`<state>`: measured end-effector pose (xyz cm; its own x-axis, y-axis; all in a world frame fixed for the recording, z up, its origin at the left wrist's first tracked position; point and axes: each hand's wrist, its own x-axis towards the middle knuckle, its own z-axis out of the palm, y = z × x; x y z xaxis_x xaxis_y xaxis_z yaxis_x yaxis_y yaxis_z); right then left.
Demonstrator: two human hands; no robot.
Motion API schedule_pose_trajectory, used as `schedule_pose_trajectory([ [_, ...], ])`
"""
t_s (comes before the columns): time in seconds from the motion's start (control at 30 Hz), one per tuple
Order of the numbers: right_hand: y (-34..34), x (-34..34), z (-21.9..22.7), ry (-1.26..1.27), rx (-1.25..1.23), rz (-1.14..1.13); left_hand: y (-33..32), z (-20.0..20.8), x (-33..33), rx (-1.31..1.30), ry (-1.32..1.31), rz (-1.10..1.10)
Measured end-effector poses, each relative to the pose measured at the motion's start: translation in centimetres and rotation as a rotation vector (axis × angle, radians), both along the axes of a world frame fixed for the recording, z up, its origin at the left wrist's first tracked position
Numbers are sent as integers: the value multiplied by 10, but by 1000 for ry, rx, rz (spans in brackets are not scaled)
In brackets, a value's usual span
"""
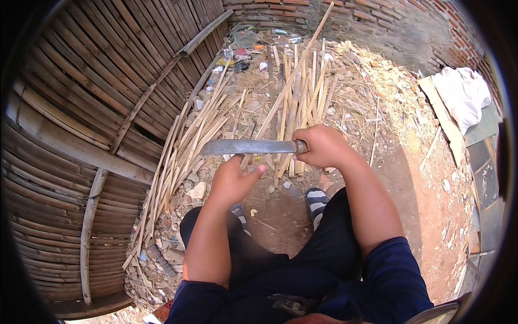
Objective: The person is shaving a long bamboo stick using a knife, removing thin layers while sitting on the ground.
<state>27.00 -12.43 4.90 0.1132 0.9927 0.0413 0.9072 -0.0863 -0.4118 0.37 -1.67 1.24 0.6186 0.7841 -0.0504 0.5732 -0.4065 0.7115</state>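
Observation:
My right hand [324,147] is wrapped round the short handle of a machete [248,147]. Its broad grey blade points left, roughly level, and crosses over a long bamboo strip [286,89]. My left hand [234,181] closes on the near end of that strip, just below the blade, with the thumb on the right side. From there the strip slants up and away to the far right. Whether the blade touches the strip, I cannot tell. Part of the left fingers is hidden behind the hand and blade.
A pile of bamboo strips [302,102] lies ahead, and another bundle [189,129] runs along the slatted bamboo wall [108,70] at left. A brick wall [372,27] stands at the back. To the right are a white sack [464,97] and a board [442,116]. Rubble and litter cover the ground.

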Motion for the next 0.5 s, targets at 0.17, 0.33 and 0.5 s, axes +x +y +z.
schedule_pose_trajectory([
  [0.17,-6,54,-5,121,2,-284,-1,6,1,56,27,24],
  [0.33,-7,45,-8,73,10,-289,0,-1,4,130,1,35],
  [0.5,-7,11,-6,-26,-19,-5,2,-6,6,172,13,26],
])
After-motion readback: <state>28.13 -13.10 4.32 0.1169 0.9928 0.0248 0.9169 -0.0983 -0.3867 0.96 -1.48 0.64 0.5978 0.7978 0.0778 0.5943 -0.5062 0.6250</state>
